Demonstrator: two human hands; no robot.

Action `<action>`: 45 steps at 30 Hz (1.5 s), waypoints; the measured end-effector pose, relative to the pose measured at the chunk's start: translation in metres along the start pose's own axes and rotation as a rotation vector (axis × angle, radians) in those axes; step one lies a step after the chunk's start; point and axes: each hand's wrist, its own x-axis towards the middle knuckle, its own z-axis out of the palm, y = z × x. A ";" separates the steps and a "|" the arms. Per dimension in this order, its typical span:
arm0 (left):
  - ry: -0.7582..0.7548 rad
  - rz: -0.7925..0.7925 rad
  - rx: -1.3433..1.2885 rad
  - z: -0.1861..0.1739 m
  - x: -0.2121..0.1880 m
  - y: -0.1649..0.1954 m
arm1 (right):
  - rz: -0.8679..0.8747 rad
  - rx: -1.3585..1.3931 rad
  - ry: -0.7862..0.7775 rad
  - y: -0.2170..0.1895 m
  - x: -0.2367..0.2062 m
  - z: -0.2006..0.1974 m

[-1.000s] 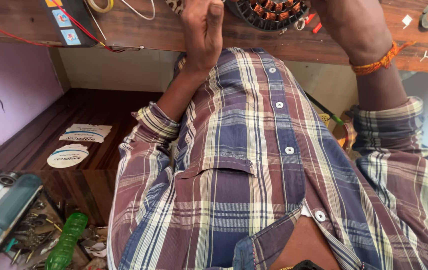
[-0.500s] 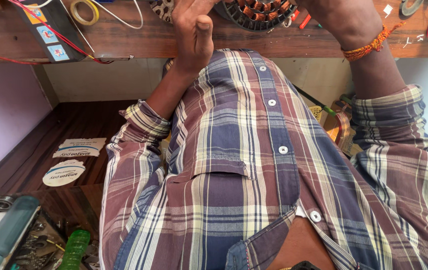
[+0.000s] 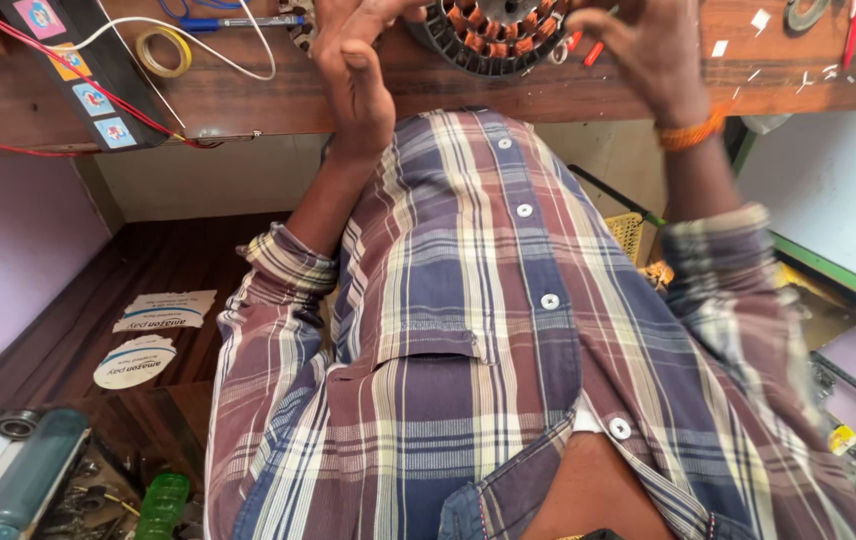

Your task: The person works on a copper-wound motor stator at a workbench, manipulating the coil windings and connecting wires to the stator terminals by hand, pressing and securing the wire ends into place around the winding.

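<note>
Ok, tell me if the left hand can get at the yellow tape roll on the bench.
Probably yes. The left hand is raised at the bench edge, and the yellow tape roll lies further left on the wooden bench with only a white wire between.

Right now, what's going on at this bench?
A person in a plaid shirt works at a wooden bench on a round motor stator with copper windings. The left hand is raised beside it, fingers near its rim. The right hand curls at its other side; contact is unclear. A yellow tape roll and wires lie to the left.
</note>
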 end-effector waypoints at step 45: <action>-0.196 -0.396 -0.059 -0.024 -0.019 -0.044 | -0.426 -0.465 0.072 -0.037 0.060 0.038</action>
